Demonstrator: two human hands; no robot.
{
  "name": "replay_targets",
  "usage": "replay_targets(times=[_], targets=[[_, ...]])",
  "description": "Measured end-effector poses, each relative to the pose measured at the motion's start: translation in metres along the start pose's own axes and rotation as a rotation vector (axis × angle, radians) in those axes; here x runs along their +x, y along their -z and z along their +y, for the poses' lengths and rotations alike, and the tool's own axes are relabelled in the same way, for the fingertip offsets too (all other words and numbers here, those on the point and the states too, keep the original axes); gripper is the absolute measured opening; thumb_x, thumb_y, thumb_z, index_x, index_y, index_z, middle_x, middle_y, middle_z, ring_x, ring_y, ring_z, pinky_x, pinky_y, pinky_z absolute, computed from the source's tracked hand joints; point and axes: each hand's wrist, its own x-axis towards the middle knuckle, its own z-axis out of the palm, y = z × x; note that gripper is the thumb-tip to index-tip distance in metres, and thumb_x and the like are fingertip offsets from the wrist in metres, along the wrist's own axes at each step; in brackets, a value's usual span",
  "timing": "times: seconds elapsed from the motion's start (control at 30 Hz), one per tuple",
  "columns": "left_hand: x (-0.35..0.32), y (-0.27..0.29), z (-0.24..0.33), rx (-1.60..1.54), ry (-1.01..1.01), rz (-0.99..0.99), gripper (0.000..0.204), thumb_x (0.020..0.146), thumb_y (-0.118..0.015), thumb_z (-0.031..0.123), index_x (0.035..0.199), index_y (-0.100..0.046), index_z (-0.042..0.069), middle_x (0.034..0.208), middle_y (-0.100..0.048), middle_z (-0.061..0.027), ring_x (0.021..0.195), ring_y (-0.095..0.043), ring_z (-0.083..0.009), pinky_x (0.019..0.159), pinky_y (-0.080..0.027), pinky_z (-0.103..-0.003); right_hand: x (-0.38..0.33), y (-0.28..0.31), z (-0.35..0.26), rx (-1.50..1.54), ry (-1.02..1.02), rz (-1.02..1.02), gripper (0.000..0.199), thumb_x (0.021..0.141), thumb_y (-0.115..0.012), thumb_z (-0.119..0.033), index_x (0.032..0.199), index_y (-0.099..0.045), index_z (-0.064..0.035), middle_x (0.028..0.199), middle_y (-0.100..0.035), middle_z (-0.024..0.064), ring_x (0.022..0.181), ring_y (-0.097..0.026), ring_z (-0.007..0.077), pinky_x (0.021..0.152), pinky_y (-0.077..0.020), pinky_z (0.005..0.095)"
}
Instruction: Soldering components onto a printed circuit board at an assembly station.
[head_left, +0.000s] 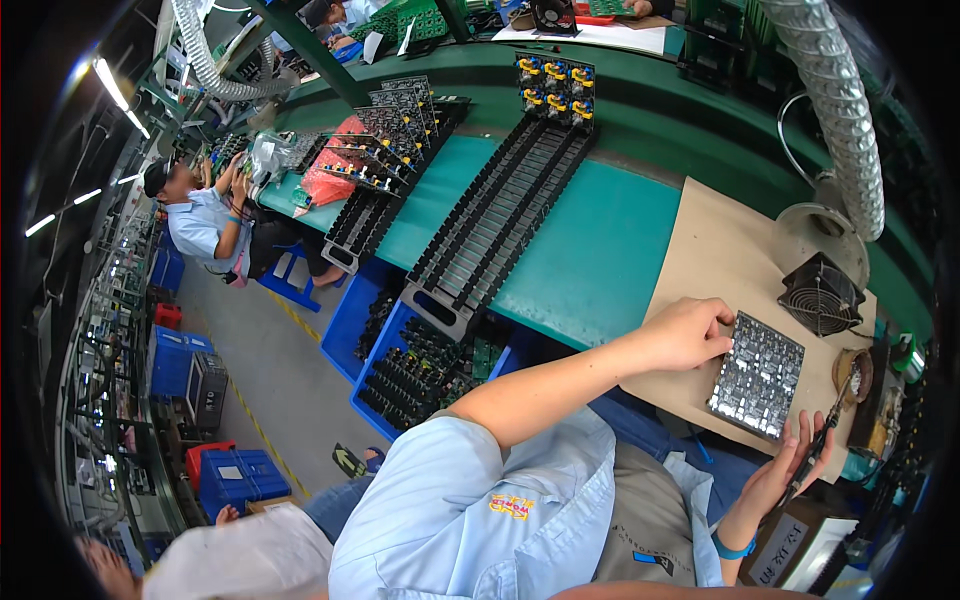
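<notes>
Black slotted rack (505, 215), then teal mat (590, 255), open room there. Left hand (685, 335): fingers bent at left edge of circuit board (758, 375) (pinching or just touching, can't tell). Board lies on brown cardboard sheet (715, 240), long axis near-to-far, far end leaning right; near end close to sheet's edge, bare sheet past far end. Right hand (785, 470) grasps slim tool (823, 436) just beside near-right corner. Black fan (822, 295) limits room far-right.
</notes>
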Motion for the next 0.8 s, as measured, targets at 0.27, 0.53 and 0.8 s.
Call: replay_targets(times=[0.27,0.53,0.8], targets=[[-0.005,-0.008,-0.021,0.075,-0.278,0.195,0.038,0.093,-0.072,0.013,0.126,-0.060,-0.003,0.079,-0.068,-0.0078,0.065,-0.066,-0.0187,0.063,-0.053,-0.035,0.006,0.001,0.006,-0.074,0.005,0.058,0.052,0.107,-0.052,-0.008,0.154,-0.031,-0.0007,0.153,-0.046,0.0254,0.135,-0.054,0.0359,0.111,-0.0486,0.0519],[-0.007,-0.002,-0.019,0.009,-0.282,0.209,0.038,0.093,-0.072,0.011,0.127,-0.059,-0.001,0.079,-0.067,-0.0075,0.066,-0.065,-0.0189,0.064,-0.052,-0.035,0.014,-0.002,0.011,-0.095,0.017,0.118,0.052,0.107,-0.052,-0.010,0.154,-0.031,-0.0006,0.149,-0.048,0.0235,0.131,-0.056,0.0337,0.103,-0.0513,0.0439],[-0.015,0.000,-0.018,-0.025,-0.279,0.241,0.039,0.093,-0.071,0.010,0.128,-0.059,0.000,0.079,-0.066,-0.0067,0.067,-0.065,-0.0177,0.063,-0.052,-0.034,0.019,-0.005,0.010,-0.107,0.083,0.154,0.049,0.106,-0.044,-0.003,0.154,-0.033,0.0005,0.139,-0.055,0.0229,0.115,-0.062,0.0259,0.087,-0.0540,0.0368]])
